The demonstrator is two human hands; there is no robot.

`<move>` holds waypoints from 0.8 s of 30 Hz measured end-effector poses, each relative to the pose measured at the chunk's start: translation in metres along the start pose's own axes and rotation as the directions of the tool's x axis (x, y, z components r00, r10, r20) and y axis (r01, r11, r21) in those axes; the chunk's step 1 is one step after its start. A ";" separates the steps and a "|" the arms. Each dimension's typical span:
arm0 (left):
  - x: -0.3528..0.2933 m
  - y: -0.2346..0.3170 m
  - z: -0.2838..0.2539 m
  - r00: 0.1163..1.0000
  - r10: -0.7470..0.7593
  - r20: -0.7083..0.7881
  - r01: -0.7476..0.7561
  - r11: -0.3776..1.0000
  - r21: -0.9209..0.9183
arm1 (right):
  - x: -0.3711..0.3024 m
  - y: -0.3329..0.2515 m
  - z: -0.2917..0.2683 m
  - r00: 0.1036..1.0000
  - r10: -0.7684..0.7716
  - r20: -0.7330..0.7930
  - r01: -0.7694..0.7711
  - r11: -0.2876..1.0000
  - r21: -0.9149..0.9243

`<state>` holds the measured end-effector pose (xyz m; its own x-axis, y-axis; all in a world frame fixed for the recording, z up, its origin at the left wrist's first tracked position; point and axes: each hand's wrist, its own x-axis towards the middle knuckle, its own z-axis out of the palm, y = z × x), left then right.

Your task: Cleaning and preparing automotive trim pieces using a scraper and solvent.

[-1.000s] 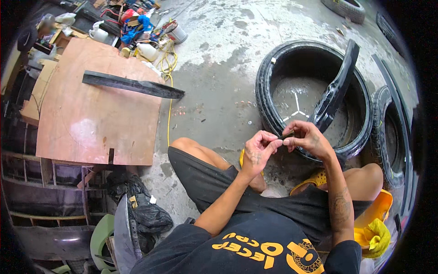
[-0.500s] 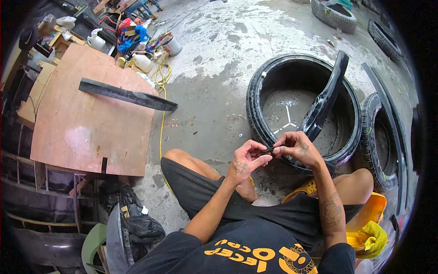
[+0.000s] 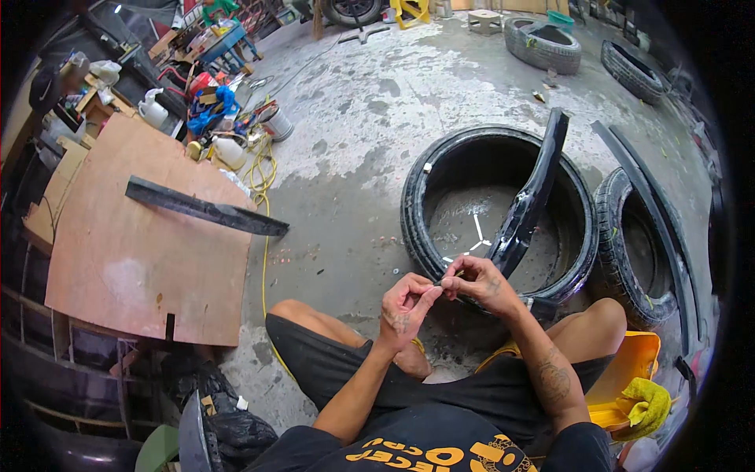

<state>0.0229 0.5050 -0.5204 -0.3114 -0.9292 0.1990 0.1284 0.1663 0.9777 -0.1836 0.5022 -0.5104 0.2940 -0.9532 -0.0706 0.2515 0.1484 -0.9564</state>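
My left hand [image 3: 404, 311] and my right hand [image 3: 481, 283] meet in front of the near side of a large black tyre [image 3: 418, 216]. Both are closed in a pinch, fingertips almost touching. Between them is a small thin black piece [image 3: 440, 283], mostly covered by the fingers, so its kind does not show. A long, glossy black curved strip [image 3: 535, 193] leans across the tyre just beyond my right hand. White marks show on the floor inside the tyre's ring.
To the left lies a wooden board [image 3: 141, 267] with a dark strip [image 3: 206, 209] across it. A yellow cord [image 3: 266, 259] runs along the floor. Another tyre [image 3: 609, 236] and long black strips [image 3: 649, 200] are at the right, near a yellow cloth [image 3: 646, 405]. Clutter fills the far left.
The view has tilted upward, bringing more of the far floor into sight. My hands stay together in their pinch, and less of the small black piece shows between the fingers.
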 end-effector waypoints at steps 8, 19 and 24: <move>0.000 0.002 0.007 0.998 0.015 -0.056 -0.015 1.000 -0.001 | 0.002 0.014 -0.001 0.996 -0.084 -0.036 0.081 0.994 -0.077; 0.005 0.002 -0.002 0.993 -0.111 0.033 0.111 0.994 -0.008 | 0.004 0.024 -0.005 0.987 -0.158 -0.033 0.147 0.966 -0.210; 0.006 -0.001 -0.001 0.999 -0.043 -0.003 0.043 0.999 0.017 | 0.005 0.014 -0.001 0.979 -0.202 -0.036 0.189 0.955 -0.231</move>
<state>0.0220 0.4990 -0.5201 -0.3139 -0.9365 0.1564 0.0984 0.1318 0.9864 -0.1791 0.4992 -0.5248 0.2033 -0.9724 0.1141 0.0829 -0.0991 -0.9916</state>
